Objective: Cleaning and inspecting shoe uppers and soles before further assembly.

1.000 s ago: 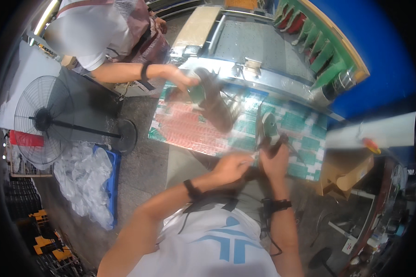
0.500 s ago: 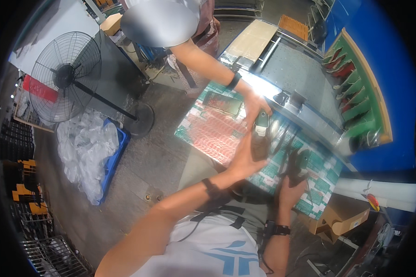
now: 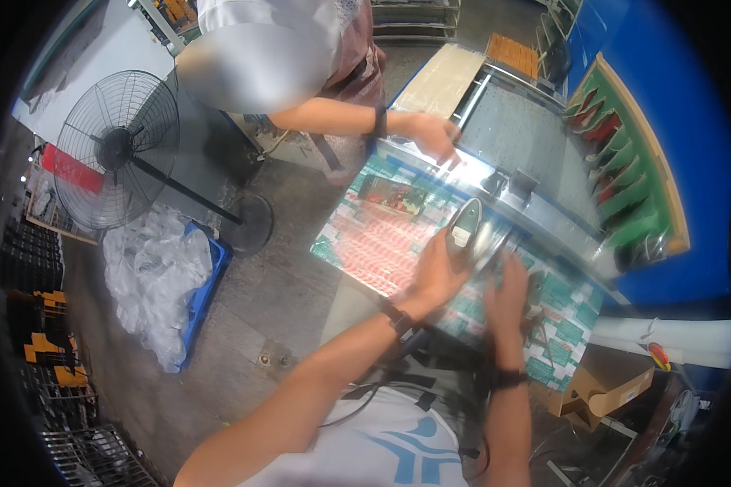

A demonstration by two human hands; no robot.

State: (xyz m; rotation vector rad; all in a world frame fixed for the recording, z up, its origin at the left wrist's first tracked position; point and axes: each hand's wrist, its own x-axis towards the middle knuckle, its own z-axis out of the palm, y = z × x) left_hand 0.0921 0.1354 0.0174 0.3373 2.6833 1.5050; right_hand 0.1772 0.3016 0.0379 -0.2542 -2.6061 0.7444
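My left hand [image 3: 437, 276] is closed round a dark, shoe-shaped piece [image 3: 465, 223] with a green top and a small white patch, held upright over the table. Beside it my right hand [image 3: 508, 296] is raised over the table, its fingers smeared by motion. Partly hidden behind that hand stands a second green-topped, dark piece [image 3: 534, 290]. The tabletop [image 3: 382, 264] is covered with a green, white and reddish printed sheet. Across it, a co-worker's hand [image 3: 432, 134] reaches over the near end of the machine, apart from my pieces.
A phone [image 3: 392, 195] lies on the table's far left. Beyond stands a grey conveyor machine [image 3: 516, 122]; a rack of green and red pieces [image 3: 617, 162] is at right. An open carton [image 3: 601, 390] sits low right. A fan [image 3: 115, 149] and a blue tray [image 3: 207, 292] of clear plastic bags stand left.
The co-worker's hand has drawn back from the piece in my left hand toward the machine. My right hand has moved up and slightly left, off the second piece's front.
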